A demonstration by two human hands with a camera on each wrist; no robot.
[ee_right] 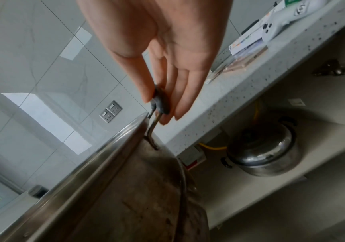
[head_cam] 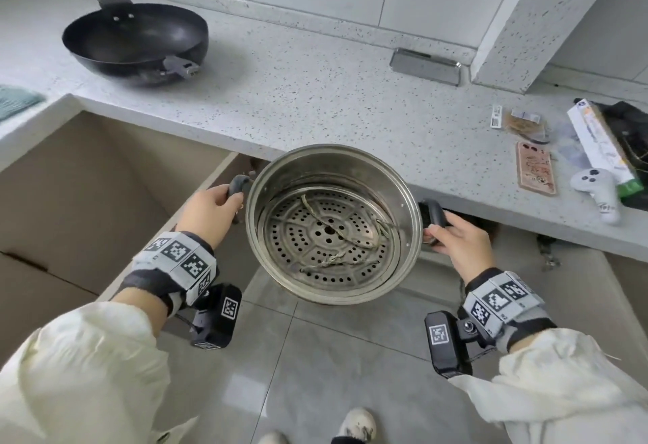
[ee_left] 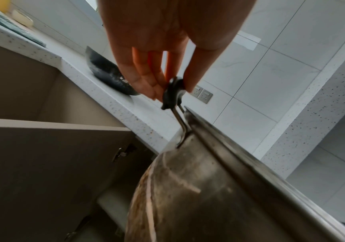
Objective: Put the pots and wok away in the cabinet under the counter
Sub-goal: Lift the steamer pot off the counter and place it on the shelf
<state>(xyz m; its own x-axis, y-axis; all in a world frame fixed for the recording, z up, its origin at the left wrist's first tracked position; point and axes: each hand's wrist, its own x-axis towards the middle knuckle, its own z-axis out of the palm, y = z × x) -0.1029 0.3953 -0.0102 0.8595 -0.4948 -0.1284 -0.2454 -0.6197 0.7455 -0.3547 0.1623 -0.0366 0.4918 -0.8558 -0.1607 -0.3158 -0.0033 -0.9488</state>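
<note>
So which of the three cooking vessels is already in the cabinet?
The lidded steel pot on the cabinet shelf. The black wok sits on the counter; both hands carry the steel steamer pot.

In the head view, the cabinet interior (head_cam: 466, 233) is screened by the surface (head_cam: 315, 106) edge and the held pot (head_cam: 333, 222), and the teal cloth (head_cam: 15, 99) is cut off by the left edge. In the left wrist view, the wok (ee_left: 107, 73) is partly hidden behind the left hand (ee_left: 163, 41). In the right wrist view, the lidded pot (ee_right: 264, 152) on the cabinet shelf is blurred, and the printing on the box (ee_right: 248, 41) cannot be read.
</note>
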